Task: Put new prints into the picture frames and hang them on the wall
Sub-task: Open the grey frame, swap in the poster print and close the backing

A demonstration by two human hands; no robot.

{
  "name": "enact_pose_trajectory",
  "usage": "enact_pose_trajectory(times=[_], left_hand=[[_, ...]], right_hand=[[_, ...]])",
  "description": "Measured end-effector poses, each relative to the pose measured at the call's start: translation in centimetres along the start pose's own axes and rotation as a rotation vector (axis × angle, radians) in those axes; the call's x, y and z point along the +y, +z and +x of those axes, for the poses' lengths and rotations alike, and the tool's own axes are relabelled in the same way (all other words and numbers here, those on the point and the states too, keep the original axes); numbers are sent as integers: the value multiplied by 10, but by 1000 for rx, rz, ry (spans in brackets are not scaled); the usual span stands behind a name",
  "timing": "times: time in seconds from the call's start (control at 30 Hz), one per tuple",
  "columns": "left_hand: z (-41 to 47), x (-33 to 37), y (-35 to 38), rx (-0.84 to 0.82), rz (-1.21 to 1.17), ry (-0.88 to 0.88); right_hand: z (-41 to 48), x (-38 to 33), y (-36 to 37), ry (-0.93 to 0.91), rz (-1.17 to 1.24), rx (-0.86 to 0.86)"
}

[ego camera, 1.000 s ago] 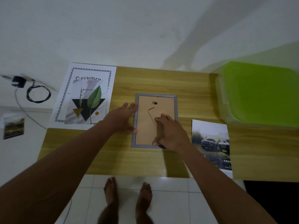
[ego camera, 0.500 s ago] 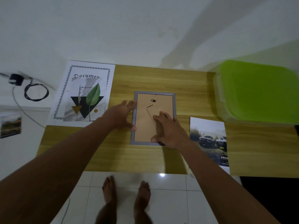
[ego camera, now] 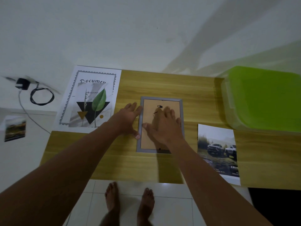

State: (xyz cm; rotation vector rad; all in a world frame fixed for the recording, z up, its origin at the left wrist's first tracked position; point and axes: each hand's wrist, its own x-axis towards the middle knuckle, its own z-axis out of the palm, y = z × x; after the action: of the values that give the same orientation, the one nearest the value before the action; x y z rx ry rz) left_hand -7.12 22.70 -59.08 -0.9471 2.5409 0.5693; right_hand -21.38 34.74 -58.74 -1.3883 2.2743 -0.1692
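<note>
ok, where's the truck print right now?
Head view: the truck print lies flat on the wooden table, right of the face-down picture frame and just in front of the green lidded bin.

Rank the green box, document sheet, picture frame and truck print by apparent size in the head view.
1. green box, though cut off at the right edge.
2. document sheet.
3. picture frame and truck print: these look about alike, so unranked.

One frame (ego camera: 147, 143), three prints (ego camera: 93, 106) (ego camera: 217, 149) (ego camera: 15, 128), one certificate (ego camera: 97, 75), one green box (ego camera: 263, 98), one charger (ego camera: 22, 84).
</note>
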Motion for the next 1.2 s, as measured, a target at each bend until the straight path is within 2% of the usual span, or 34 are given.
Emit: enact_pose_trajectory(times=[0.2,0.83,1.0,1.1,1.2], left_hand=[[4,-2,1,-36,-34,7],[1,-3,1,-26,-63,1],[0,-4,2,-24,-70,-4],[2,-6,4,-24,-64,-2],[4,-6,4,-26,-60,-10]], right_hand=[[5,-8,17,81,16,84],[11,-12,17,111,113,53],[2,-7,9,67,27,25],[7,6,-13,-35,-32,133],[27,19,-35,-105,2,38]])
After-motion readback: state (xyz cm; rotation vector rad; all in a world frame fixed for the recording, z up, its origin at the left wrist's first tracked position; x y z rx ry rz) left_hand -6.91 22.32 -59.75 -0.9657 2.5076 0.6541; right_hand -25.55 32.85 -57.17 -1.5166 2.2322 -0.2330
